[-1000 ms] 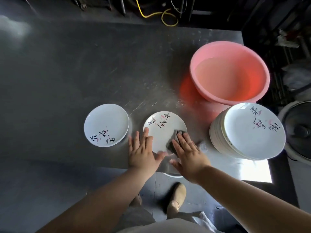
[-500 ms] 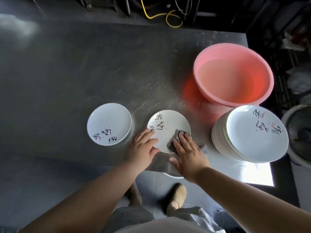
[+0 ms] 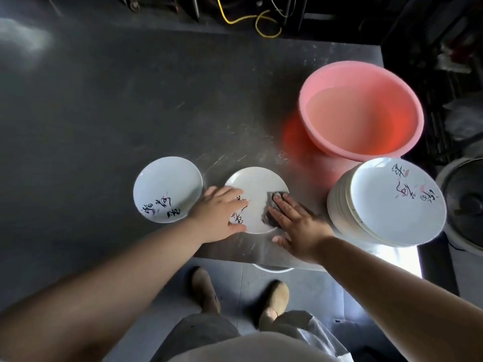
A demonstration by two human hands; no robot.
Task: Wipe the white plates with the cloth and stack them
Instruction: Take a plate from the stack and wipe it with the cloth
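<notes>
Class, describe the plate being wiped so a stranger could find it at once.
Start at the pink basin on the table. Nearer the person, between a single plate and a tall stack, lies the middle plate. Only it has both hands and a grey cloth on it.

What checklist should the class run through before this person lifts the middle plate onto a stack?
1. Cloth flat on the middle plate under the right hand: ok.
2. Left hand steadying the plate's left edge: ok.
3. Plate wiped all over: cannot tell.
4. Single plate on the left free to receive it: ok.
5. Tall stack sitting straight: not ok, it leans.
6. Pink basin clear of the hands: ok.
</notes>
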